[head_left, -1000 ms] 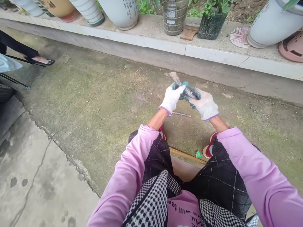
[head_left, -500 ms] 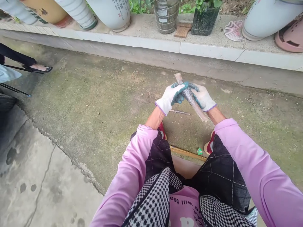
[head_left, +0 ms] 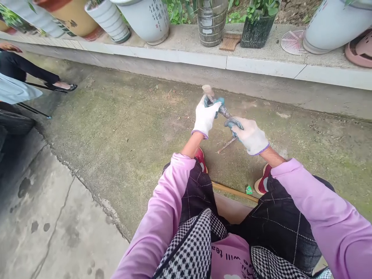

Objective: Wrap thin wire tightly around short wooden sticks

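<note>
Between my hands is a short pale stick [head_left: 224,112], its middle wound with dark, silvery wire-like strands. My left hand [head_left: 205,116], in a white glove with blue-green coated fingers, is closed round the upper part, and the pale end sticks out above it. My right hand [head_left: 247,133], gloved the same way, is closed at the lower end and hides it. Just below the right fingers shows a thin stick [head_left: 226,145]; I cannot tell whether it touches the hand or the ground.
A low tiled ledge [head_left: 200,62] with several flowerpots, such as a white one [head_left: 148,23], runs across the front. Between my red shoes lies a small green scrap [head_left: 249,190], near a yellowish bar [head_left: 232,190]. A person's leg [head_left: 37,71] and folding seat [head_left: 17,89] are at left.
My hands were close together on the stick and are now farther apart, the right one lower and to the right. The thin stick lies at a different slant. The view has shifted slightly.
</note>
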Motion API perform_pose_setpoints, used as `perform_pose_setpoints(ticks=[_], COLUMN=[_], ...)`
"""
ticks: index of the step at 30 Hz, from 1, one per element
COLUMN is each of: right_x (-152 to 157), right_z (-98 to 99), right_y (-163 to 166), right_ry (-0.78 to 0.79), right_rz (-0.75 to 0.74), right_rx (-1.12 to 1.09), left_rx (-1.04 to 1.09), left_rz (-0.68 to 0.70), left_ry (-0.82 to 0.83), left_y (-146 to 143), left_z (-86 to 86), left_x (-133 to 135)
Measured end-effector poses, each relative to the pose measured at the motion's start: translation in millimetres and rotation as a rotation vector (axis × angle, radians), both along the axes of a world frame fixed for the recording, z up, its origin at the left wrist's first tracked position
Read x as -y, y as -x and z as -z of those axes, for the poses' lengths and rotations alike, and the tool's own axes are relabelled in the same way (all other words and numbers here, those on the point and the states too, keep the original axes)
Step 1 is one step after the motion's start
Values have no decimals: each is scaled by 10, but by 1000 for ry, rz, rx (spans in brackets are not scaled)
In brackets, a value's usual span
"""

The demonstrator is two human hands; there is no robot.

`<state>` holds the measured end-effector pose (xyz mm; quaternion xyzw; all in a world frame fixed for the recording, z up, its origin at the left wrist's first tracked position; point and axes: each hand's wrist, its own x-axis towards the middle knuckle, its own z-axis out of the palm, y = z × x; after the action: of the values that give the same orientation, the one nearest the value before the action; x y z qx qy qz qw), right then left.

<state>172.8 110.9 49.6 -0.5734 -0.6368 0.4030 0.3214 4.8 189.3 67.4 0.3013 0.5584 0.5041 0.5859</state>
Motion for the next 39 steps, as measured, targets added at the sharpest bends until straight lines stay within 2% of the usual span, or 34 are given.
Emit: perform_pose_setpoints(ticks=[4, 9, 12, 17, 19, 23, 28, 32, 36, 39], right_x=[-148, -233, -222, -225, -253, -316, -351, -310, -232, -208], right_z=[-18, 100, 156, 167, 165, 180, 186, 137, 74, 30], right_y=[-359, -537, -490, -446, -429, -325, -203, -141, -90, -96], right_ry=[-29, -34, 22, 394, 471, 487, 533, 568, 504, 455], right_rz=[206, 258, 228, 148, 152, 155, 50, -8, -1, 26], right_rx=[-73, -100, -198, -554, -613, -653, -736, -741, -716, -641], left_rx=[-25, 219, 395, 514, 527, 554, 612, 619, 627, 545], left_rz=[150, 312, 290, 226, 182, 103, 47, 67, 128, 164], left_ry=[7, 169, 217, 257, 260, 255, 214, 210, 195, 216], left_y=[-100, -177, -190, -208, -198, -142, -73, -35, -33, -67], left_z=[60, 6, -41, -38, -21, 9, 21, 14, 34, 104], left_x=[61, 85, 137, 169, 144, 64, -1, -19, -14, 7])
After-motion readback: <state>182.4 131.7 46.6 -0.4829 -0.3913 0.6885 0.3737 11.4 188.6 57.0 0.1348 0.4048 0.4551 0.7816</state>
